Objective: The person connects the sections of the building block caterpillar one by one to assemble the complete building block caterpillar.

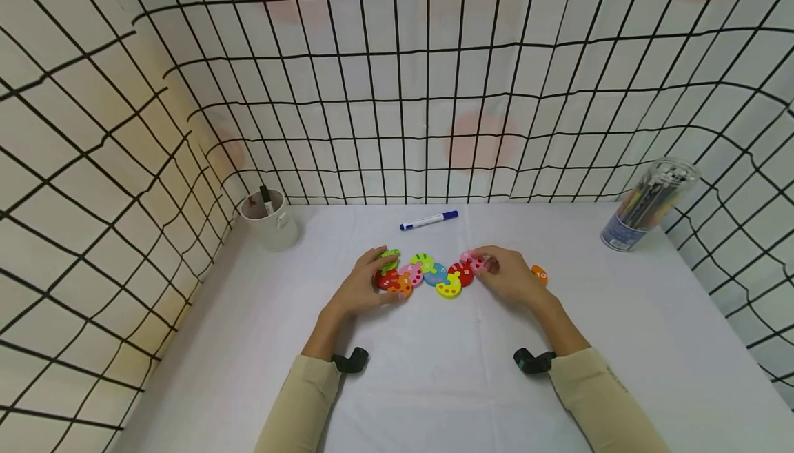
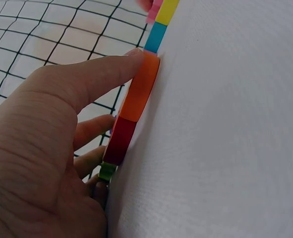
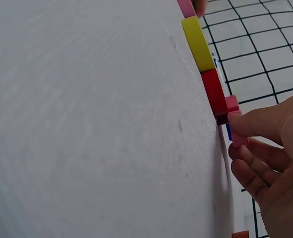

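Note:
A row of colourful numbered puzzle pieces, like a caterpillar, lies on the white table. At its left end my left hand spans the pieces, thumb against the orange piece and fingers by the green piece; a red piece sits between. My right hand pinches a pink piece, tilted up off the table at the row's right end, close to the red piece marked 8. The yellow piece and blue piece stand mid-row. Right of that hand lies an orange piece marked 10.
Behind the row lies a blue-capped marker. A white mug holding a dark marker stands at the back left, and a jar of pencils at the back right. Black wire grid encloses the table's back and sides.

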Demonstrator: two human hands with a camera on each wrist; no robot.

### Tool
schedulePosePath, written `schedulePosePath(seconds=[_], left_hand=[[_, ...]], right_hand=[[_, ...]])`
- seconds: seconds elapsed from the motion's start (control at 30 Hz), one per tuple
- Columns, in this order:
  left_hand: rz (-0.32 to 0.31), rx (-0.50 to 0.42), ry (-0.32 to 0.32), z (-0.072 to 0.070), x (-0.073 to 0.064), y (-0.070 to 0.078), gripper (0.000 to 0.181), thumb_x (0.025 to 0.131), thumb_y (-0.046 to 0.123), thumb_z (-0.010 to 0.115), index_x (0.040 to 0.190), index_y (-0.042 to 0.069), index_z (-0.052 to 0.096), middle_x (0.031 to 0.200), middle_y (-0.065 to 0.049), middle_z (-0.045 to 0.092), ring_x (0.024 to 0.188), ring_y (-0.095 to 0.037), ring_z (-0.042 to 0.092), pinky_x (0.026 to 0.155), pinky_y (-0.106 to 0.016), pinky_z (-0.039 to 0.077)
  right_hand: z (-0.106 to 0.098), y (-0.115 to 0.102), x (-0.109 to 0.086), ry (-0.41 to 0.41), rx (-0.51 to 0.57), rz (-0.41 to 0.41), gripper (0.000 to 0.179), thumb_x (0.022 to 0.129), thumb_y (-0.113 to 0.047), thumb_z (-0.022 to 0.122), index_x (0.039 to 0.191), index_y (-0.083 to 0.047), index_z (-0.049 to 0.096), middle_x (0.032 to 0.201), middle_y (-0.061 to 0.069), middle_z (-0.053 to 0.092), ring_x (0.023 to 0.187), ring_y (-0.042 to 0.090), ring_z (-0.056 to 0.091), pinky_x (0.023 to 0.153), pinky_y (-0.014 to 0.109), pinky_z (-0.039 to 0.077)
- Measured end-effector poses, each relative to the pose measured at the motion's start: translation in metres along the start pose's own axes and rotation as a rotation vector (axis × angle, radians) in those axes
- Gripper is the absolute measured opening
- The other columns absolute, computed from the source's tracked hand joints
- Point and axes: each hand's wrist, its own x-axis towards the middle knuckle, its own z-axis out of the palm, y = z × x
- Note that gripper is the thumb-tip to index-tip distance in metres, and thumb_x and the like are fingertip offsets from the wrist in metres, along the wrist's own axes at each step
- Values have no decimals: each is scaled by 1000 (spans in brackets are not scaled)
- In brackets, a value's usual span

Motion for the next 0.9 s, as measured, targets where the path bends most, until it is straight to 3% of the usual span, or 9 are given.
schedulePosePath(seconds=[0.5, 0.9], left_hand=[[-3, -16, 18, 0, 1, 4, 78, 82, 42, 82, 151, 23, 53, 169, -5, 31, 159, -31, 21, 124, -61, 26], [-10, -11, 6, -1, -1, 2, 83, 79, 47, 83, 152, 23, 52, 169, -5, 29, 159, -32, 20, 122, -63, 28]], right_hand=[[1, -3, 1, -38, -66, 30, 42, 96, -14, 69, 138, -11, 62, 102, 8, 62, 95, 24, 54, 82, 33, 51], [-10, 1, -11, 25, -58, 7, 39, 96, -21, 69, 134, -13, 63, 119, 13, 67, 109, 31, 60, 97, 52, 55]])
